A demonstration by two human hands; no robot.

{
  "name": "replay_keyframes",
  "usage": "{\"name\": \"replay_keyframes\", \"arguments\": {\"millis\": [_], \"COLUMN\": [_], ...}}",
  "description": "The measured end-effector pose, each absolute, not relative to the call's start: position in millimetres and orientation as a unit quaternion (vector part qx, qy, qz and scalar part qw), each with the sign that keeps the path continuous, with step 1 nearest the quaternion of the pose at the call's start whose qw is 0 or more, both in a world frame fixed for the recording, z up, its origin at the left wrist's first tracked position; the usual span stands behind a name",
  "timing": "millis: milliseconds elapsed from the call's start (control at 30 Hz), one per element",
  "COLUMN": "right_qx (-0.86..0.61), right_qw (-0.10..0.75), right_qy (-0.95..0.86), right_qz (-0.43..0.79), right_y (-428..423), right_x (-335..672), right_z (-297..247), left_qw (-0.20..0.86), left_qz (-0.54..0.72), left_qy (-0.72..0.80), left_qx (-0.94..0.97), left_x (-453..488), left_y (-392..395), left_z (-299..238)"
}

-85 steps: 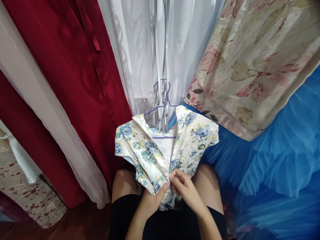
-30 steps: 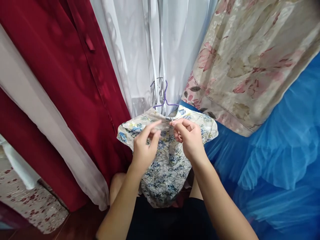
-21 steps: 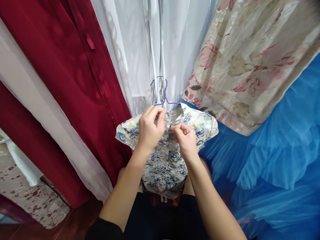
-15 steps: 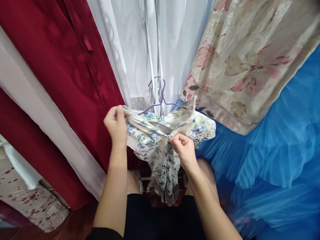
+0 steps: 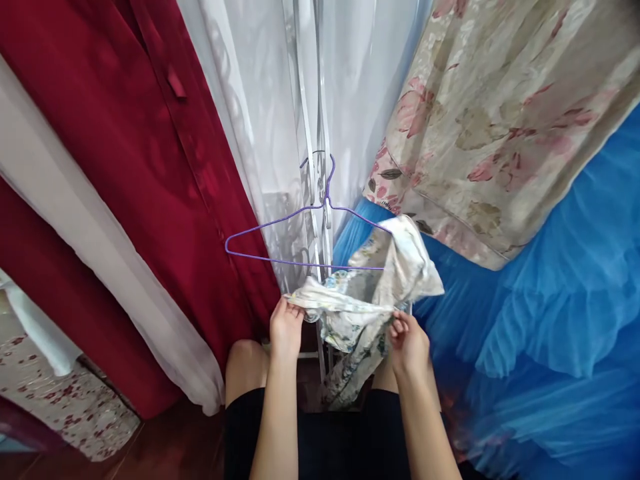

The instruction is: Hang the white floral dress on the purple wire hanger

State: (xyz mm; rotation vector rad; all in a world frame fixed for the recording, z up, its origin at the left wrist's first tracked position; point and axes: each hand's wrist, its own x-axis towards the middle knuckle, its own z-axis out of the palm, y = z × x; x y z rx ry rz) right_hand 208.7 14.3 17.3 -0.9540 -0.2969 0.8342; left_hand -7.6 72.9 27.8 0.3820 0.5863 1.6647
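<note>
A small white dress with blue flowers hangs half off a purple wire hanger; only its right shoulder still drapes over the hanger's right end. My left hand pinches the dress's left edge below the hanger's bottom wire. My right hand grips the bunched fabric on the right side. The hanger's left half is bare, and its hook sits on a white metal rack. The lower part of the dress falls between my knees.
A dark red garment and sheer white fabric hang at the left and centre. A beige floral garment hangs at the upper right, above blue tulle. A dark wooden floor shows at the lower left.
Both hands went up to the neckline of the dress, then pulled it apart and downward. The left shoulder has slipped off the hanger, leaving the left half of the wire bare.
</note>
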Motion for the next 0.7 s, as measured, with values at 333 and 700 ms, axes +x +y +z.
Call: {"name": "replay_keyframes", "arguments": {"millis": [333, 700], "right_qx": [-0.479, -0.359], "right_qw": [0.643, 0.452], "right_qy": [-0.432, -0.463], "right_qz": [0.413, 0.673], "right_y": [-20.4, -42.5], "right_x": [200.4, 194.1], "right_z": [36.6, 71.1], "left_qw": [0.457, 0.497], "left_qz": [0.588, 0.51], "left_qy": [0.392, 0.359], "left_qx": [0.54, 0.603], "left_x": [53.8, 31.9], "left_y": [-7.1, -9.7], "left_z": [77.3, 78.1]}}
